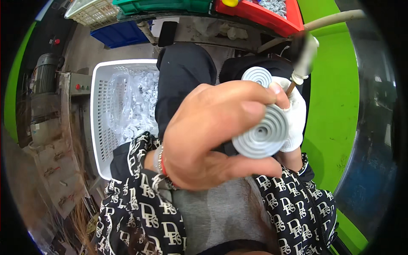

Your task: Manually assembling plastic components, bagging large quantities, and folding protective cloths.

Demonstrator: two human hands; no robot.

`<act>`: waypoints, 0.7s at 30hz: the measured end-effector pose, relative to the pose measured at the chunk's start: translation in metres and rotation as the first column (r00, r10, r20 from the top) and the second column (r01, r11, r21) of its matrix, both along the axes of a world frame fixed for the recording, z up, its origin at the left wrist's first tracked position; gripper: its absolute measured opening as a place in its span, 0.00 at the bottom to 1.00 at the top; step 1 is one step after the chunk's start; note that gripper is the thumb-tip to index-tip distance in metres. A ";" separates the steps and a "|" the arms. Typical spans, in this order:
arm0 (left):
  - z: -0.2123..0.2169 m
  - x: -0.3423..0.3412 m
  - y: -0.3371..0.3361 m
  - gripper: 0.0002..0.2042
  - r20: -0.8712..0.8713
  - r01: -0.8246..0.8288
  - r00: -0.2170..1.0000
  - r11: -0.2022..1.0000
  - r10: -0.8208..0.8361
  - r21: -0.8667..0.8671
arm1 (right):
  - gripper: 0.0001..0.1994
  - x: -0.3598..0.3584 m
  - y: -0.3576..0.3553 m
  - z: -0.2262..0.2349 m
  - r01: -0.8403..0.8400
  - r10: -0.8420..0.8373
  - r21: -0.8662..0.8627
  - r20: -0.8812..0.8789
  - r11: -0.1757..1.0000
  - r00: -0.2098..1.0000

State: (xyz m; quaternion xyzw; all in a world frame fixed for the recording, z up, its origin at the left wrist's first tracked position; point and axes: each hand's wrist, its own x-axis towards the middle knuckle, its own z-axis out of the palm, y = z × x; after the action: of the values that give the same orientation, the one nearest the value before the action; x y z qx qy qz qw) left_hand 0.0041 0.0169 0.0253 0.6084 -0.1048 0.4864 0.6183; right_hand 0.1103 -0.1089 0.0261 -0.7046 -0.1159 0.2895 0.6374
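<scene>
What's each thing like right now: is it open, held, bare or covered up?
Left hand: bare, pinching
Front ringed disc: held by the left hand
Right hand: white-gloved, partly hidden
Rear ringed disc: partly covered by the left hand
Tool: tilted, upper end blurred
White basket: open-topped, pieces inside
Red bin: open-topped, pieces inside

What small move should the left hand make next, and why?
Perhaps the left hand should tighten slightly on the nearer grey disc: thumb and fingers flank it, and beside it, at the gloved right hand, a brown-shafted tool has a blurred top, suggesting motion.
</scene>
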 end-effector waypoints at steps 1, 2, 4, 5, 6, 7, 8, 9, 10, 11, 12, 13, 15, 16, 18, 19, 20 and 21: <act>0.005 -0.001 0.007 0.40 -0.007 0.060 0.998 0.987 -0.060 0.147 | 0.16 0.000 0.000 -0.001 -0.002 0.002 -0.013 -0.013 1.000 1.000; 0.005 -0.003 0.013 0.48 -0.024 0.118 0.993 0.950 -0.116 0.291 | 0.16 -0.002 0.001 0.000 -0.002 0.002 -0.026 -0.011 1.000 1.000; 0.007 -0.006 0.008 0.48 -0.072 0.265 0.964 0.940 -0.256 0.213 | 0.16 -0.001 0.000 0.008 -0.002 0.002 -0.001 0.044 1.000 0.999; 0.009 -0.008 0.004 0.46 -0.088 0.315 0.948 0.934 -0.304 0.170 | 0.16 0.005 -0.004 0.007 0.003 0.000 -0.061 0.049 0.998 0.999; 0.009 -0.015 0.004 0.45 -0.118 0.354 0.933 0.926 -0.340 0.130 | 0.16 0.004 -0.003 0.008 0.003 -0.001 -0.064 0.041 0.998 0.999; 0.008 -0.015 0.004 0.45 -0.124 0.359 0.931 0.925 -0.344 0.123 | 0.16 0.004 -0.002 0.012 -0.002 0.003 -0.057 0.022 0.998 1.000; 0.006 -0.013 0.003 0.45 -0.105 0.344 0.937 0.931 -0.332 0.125 | 0.16 0.004 -0.002 0.016 -0.004 0.004 -0.051 0.005 0.999 1.000; 0.003 -0.012 0.002 0.44 -0.096 0.321 0.946 0.939 -0.310 0.127 | 0.16 0.009 -0.001 0.016 -0.027 0.026 -0.090 -0.006 0.996 1.000; -0.001 -0.010 0.001 0.44 -0.085 0.299 0.953 0.945 -0.290 0.130 | 0.17 0.012 -0.004 0.015 -0.068 0.066 -0.098 -0.022 0.993 0.998; -0.005 -0.009 0.000 0.44 -0.073 0.279 0.960 0.951 -0.271 0.134 | 0.17 0.005 -0.005 0.011 -0.008 0.008 -0.061 0.010 0.998 1.000; -0.007 -0.009 0.003 0.44 -0.077 0.278 0.960 0.951 -0.270 0.134 | 0.17 0.000 -0.003 0.010 0.049 -0.047 -0.022 0.048 0.999 0.998; -0.008 -0.010 0.007 0.45 -0.109 0.190 0.979 0.964 -0.172 0.186 | 0.17 0.000 -0.002 0.008 0.047 -0.046 -0.020 0.044 0.999 0.998; -0.017 -0.009 0.015 0.49 -0.144 0.027 0.990 0.956 0.016 0.292 | 0.17 0.000 -0.002 0.005 0.030 -0.030 0.008 0.017 1.000 0.999; -0.030 -0.005 0.018 0.42 -0.117 -0.021 0.992 0.955 0.058 0.296 | 0.17 0.000 -0.004 0.007 0.043 -0.043 0.005 0.025 0.999 0.999; -0.030 -0.015 0.011 0.34 -0.455 -0.053 0.883 0.988 0.113 0.144 | 0.16 -0.002 -0.006 0.011 0.029 -0.029 -0.024 -0.009 0.999 1.000; -0.033 -0.013 0.005 0.31 -0.469 -0.004 0.880 0.987 -0.074 -0.163 | 0.16 -0.002 -0.006 0.011 0.007 -0.007 -0.011 0.013 1.000 1.000; -0.035 -0.009 -0.003 0.28 -0.428 0.039 0.867 0.890 -0.256 -0.455 | 0.16 -0.003 -0.006 0.010 0.010 -0.010 -0.009 0.011 1.000 1.000; -0.035 -0.005 -0.006 0.26 -0.299 0.124 0.870 0.760 -0.392 -0.638 | 0.16 -0.006 -0.002 0.009 0.015 -0.013 -0.028 0.042 0.999 0.999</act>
State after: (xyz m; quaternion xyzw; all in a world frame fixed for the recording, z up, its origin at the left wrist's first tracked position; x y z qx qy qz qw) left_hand -0.0010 0.0114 -0.0102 0.4489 0.1035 0.2611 0.8483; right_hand 0.1046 -0.1112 0.0350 -0.7203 -0.1201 0.2718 0.6268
